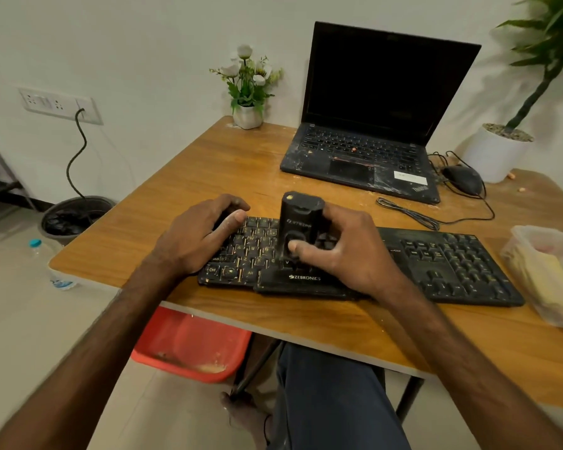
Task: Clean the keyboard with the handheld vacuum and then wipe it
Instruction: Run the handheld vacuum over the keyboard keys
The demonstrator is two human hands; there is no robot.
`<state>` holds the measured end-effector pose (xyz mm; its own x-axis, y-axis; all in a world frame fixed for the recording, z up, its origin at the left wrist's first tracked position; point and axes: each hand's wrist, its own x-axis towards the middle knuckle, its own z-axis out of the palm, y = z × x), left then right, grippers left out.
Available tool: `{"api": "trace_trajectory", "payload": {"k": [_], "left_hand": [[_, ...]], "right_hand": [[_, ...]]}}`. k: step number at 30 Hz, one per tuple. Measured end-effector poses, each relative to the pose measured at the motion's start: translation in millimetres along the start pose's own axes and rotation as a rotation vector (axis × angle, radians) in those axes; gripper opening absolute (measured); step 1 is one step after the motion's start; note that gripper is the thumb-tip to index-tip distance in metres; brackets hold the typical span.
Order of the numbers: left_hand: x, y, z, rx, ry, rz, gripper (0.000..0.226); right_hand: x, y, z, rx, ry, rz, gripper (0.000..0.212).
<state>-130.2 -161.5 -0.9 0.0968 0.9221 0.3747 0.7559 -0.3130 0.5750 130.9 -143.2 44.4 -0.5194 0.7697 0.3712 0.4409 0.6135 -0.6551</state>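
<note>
The keyboard (452, 264) carries the brand name "ZEBRONICS" in white capitals, with a small emblem to its left, on the raised centre section of its near edge. Readable key legends are as follows: "Ctrl" and "Alt" in the nearest row at the left end, "Z", "X" and "V" in the row above, and "A" one row further up. The remaining key legends are too small or blurred to read.

The handheld vacuum (298, 216) bears a pale emblem and a word on its body, but the word is not legible.

The laptop (355, 151) shows the slanted "ThinkPad" mark at the near right corner of its palm rest. A white sticker (410, 177) on the same palm rest carries print too small to read.
</note>
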Motion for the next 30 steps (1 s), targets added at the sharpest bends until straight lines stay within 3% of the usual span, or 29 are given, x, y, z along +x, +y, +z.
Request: {"api": "trace_trajectory", "payload": {"k": [3, 9, 16, 22, 27, 30], "left_hand": [[0.6, -0.4, 0.1, 0.009, 0.001, 0.008, 0.070], [0.4, 0.4, -0.3, 0.016, -0.002, -0.010, 0.072], [0.6, -0.5, -0.2, 0.006, 0.001, 0.002, 0.074], [-0.1, -0.5, -0.6, -0.010, 0.008, 0.017, 0.075], [0.5, -3.4, -0.1, -0.006, 0.001, 0.015, 0.072], [1.1, -2.9, -0.1, 0.002, -0.006, 0.019, 0.072]], "right_hand": [[-11.7, -3.9, 1.3, 0.017, -0.089, -0.015, 0.048], [17.6, 26.0, -21.1, -0.178, 0.180, 0.089, 0.049], [-5.3, -0.5, -0.3, -0.017, -0.074, 0.004, 0.050], [32.6, 19.9, -7.7, -0.103, 0.112, 0.044, 0.054], [29.7, 9.1, 15.9, 0.048, -0.007, 0.009, 0.056], [37.9, 13.2, 16.2, 0.093, 0.056, 0.101, 0.052]]}}
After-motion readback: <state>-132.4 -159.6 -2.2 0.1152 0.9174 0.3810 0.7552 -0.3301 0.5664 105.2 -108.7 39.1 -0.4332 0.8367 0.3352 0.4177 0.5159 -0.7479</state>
